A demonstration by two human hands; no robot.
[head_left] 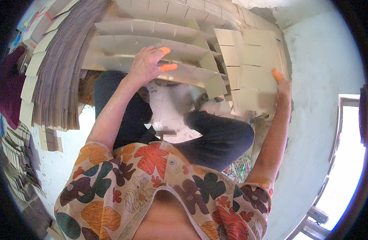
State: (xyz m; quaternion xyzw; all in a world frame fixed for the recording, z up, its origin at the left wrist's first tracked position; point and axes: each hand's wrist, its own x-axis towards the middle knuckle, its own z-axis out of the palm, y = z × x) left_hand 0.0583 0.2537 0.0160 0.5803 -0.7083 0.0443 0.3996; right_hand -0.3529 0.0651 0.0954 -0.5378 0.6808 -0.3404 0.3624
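My left hand [147, 66] is over upright slotted cardboard strips [152, 44], which stand in rows with a few cross pieces [214, 74] at their right end. Two of its fingers wear orange finger covers and are spread apart, with nothing between them. At the right, my right hand [284, 88] is at the edge of a pale slotted cardboard sheet [258, 72]. One orange-covered digit lies against the sheet's face, and the other fingers are hidden round the edge. This sheet leans on a stack of similar ones.
A thick stack of cardboard sheets [62, 68] stands on the left, and more cardboard [20, 160] lies farther left. My bent legs [224, 136] are below the strips. A pale wall [316, 80] rises close to my right arm. Shredded scraps [239, 168] lie beside my right knee.
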